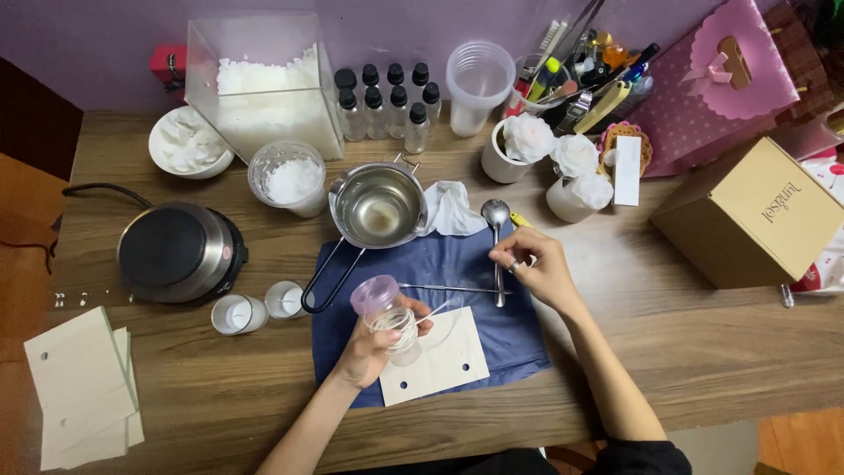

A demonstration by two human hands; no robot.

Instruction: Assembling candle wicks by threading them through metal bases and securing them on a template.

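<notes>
We see our left hand [374, 347] wrapped around a small clear plastic cup [387, 312] with a pale purple rim, tilted, at the 6 o'clock edge of a soft blue cloth [519, 339]. Our right hand [532, 268], at 3 o'clock from the cup, pinches the handle of a shiny metal spoon [497, 237]. A round steel pot [378, 207] gleams at 12 o'clock.

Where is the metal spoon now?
The metal spoon lies on the blue cloth, right of the steel pot, under the right hand.
</notes>
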